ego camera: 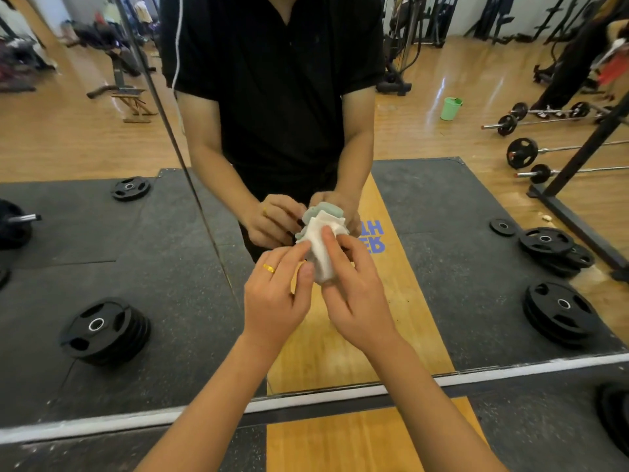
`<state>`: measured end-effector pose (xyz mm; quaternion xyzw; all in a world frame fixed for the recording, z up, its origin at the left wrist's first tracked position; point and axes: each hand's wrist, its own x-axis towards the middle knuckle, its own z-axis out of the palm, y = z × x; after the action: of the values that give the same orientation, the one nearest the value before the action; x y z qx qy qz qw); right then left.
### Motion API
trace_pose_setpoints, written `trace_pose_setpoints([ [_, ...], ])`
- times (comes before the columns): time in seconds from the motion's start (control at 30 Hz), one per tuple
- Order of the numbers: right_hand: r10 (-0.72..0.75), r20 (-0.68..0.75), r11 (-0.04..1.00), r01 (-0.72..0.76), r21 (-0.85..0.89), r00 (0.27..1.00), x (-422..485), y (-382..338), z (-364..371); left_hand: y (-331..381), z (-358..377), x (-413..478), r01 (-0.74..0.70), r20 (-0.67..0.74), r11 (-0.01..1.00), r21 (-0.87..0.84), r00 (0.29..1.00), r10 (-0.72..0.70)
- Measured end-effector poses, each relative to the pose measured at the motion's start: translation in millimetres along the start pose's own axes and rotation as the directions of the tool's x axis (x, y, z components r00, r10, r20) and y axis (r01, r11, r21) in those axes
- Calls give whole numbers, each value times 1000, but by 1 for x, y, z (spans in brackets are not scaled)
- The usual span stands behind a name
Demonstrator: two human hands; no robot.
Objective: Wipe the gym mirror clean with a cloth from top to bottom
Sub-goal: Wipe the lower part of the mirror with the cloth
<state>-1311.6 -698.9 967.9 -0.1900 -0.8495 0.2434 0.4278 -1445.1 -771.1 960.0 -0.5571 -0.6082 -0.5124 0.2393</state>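
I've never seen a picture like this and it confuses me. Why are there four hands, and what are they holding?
The camera sits on a person's head, looking down. The two nearer ones are the real hands: the left hand, wearing a gold ring, and the right hand. Together they hold a bunched cloth, white and pale green. The other two hands are only their reflection in the big gym mirror in front. The mirror also shows black weight plates and a green bucket.

left hand (272,301) + right hand (354,301): both grip bunched cloth (320,247) | before mirror (102,240)
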Motion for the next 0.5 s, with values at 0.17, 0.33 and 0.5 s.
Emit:
trace_pose_setpoints([
  [0.17, -75, 156, 994, 86, -66, 985, 9, -1, -44, 26, 18, -4, 247, -61, 954, -167, 964, -260],
  [0.33, -428, 263, 802, 498, -331, 865, 45, -6, -98, 38, 43, -6, 306, -172, 942, -136, 929, -327],
  [0.5, -564, 515, 507, 763, -401, 646, 87, 25, -132, 45, 68, -16, 277, -263, 960, 34, 929, -259],
])
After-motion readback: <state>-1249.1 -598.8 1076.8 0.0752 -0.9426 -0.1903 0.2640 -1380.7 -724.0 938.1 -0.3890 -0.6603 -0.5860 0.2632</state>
